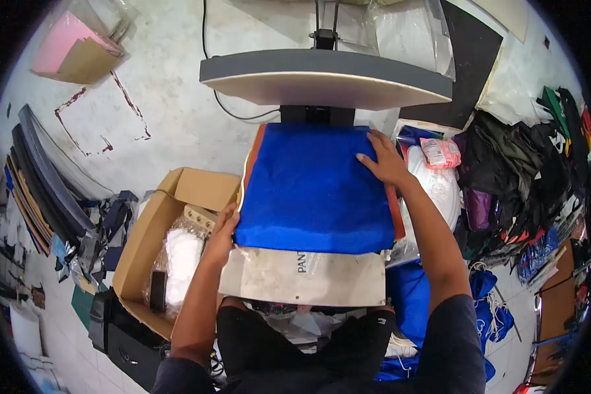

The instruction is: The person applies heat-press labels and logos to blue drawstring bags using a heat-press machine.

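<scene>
A blue cloth piece (pixel 315 190) lies spread over the lower plate of a heat press, with orange-brown edges of the layer beneath showing at both sides. A white line, perhaps a cord, runs along its left edge. My left hand (pixel 222 233) is at the cloth's lower left edge, fingers closed together on it; the fingertips are partly hidden. Spread fingers of my right hand (pixel 386 161) rest on the cloth's upper right corner. Behind the cloth, the press's upper plate (pixel 328 82) is raised and tilted.
On the left, an open cardboard box (pixel 138 262) holds a power strip (pixel 200 217) and white wrapped material. Dark clothes (pixel 512 157) are heaped at right. More blue cloth with white cords (pixel 492 315) lies low on the right. The press's beige base (pixel 335 279) juts out above my knees.
</scene>
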